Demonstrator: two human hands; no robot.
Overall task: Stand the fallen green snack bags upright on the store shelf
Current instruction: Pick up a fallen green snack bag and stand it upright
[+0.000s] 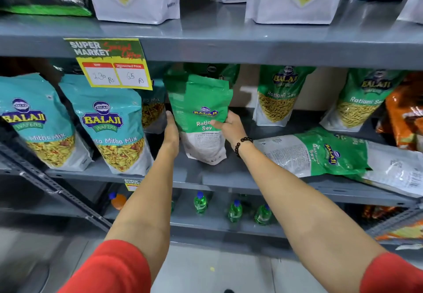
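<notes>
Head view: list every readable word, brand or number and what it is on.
"SUPER MARKET", "65 Rs": yellow offer tag; its other price is unclear.
"BALAJI WAFERS", "Mitha Mix": teal bags.
"BALAJI", "Ratlami Sev": held green bag, between left hand and right hand.
Back-panel print: too small.

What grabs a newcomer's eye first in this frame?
Both hands, left and right, grip a green bag upright at the middle shelf's centre. To its right, another green bag lies flat. The yellow price tag hangs on the shelf edge above.
</notes>
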